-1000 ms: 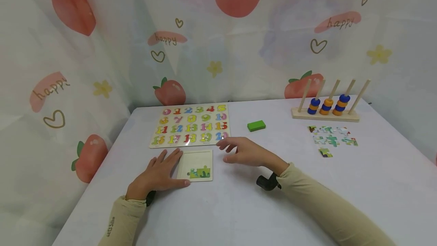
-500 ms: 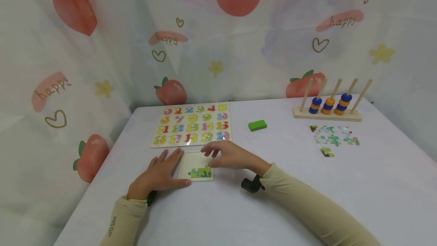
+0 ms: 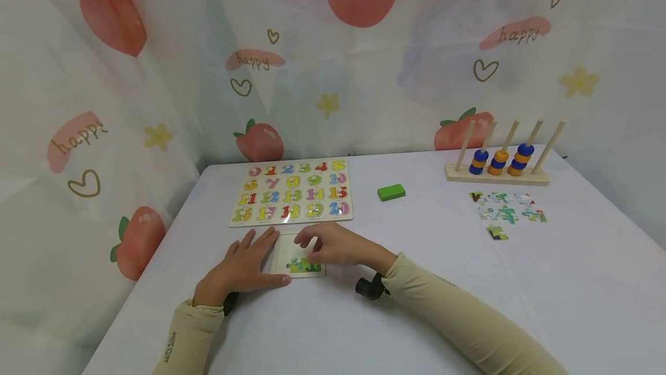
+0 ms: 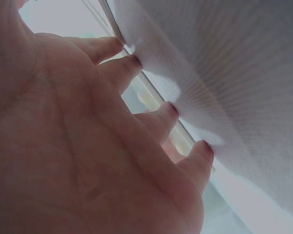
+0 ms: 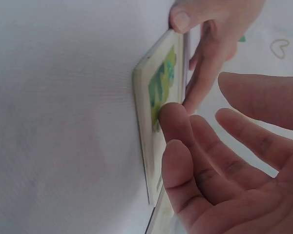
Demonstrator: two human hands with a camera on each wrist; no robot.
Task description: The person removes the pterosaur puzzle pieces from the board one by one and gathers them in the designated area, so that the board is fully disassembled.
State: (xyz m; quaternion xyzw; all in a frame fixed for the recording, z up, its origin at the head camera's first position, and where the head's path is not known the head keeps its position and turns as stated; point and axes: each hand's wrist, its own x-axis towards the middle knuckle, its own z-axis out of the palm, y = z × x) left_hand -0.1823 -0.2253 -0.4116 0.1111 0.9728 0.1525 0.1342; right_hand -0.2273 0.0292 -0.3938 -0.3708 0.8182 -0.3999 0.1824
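A small pale jigsaw tray [image 3: 287, 241] lies on the table, with a few joined green puzzle pieces [image 3: 298, 266] in its near right corner. My left hand [image 3: 236, 268] rests spread at the tray's left side, thumb by the near edge; in the left wrist view its fingertips line up along the tray's rim [image 4: 147, 87]. My right hand [image 3: 338, 245] is over the tray's right half, fingers bent loosely, covering part of it. In the right wrist view a fingertip [image 5: 172, 114] of that hand is right at the edge of the green pieces [image 5: 162, 85], and nothing shows between its fingers.
Behind the tray lies a number board [image 3: 281, 190], with a green block [image 3: 391, 192] to its right. Several loose puzzle pieces [image 3: 504, 213] are spread at the right, in front of a wooden bead abacus [image 3: 496, 174]. A printed curtain [image 3: 364, 86] hangs behind the table.
My right hand has moved left and slightly nearer, from beside the tray to over its green pieces. The left hand has stayed in place.
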